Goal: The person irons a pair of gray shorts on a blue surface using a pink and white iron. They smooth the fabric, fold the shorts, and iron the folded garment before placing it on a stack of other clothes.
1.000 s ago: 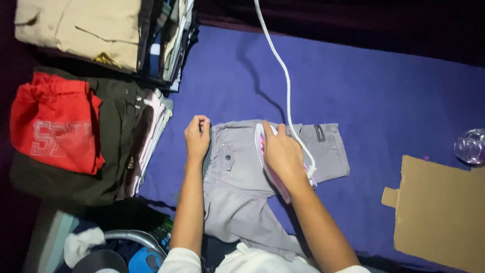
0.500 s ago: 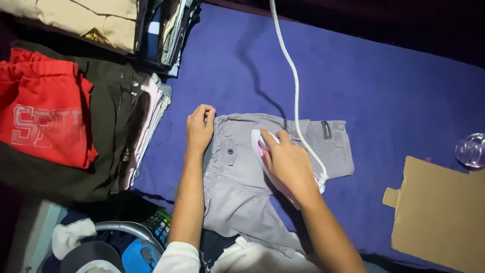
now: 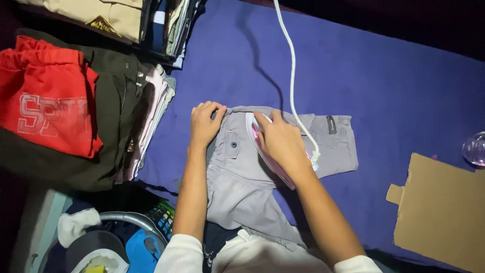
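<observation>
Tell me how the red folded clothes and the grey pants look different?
The red folded garment sits on top of a pile at the left, untouched; the grey trousers lie spread on the purple cloth, with the left hand on the waistband and the right hand on a white-and-pink iron. Both are fabric clothing.

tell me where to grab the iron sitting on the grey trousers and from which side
Judging by its pose, grip the iron by its top handle, coming from above: it lies flat on the grey trousers, and the right hand already wraps it that way. The white cord leaves its rear end, so avoid that side.
</observation>
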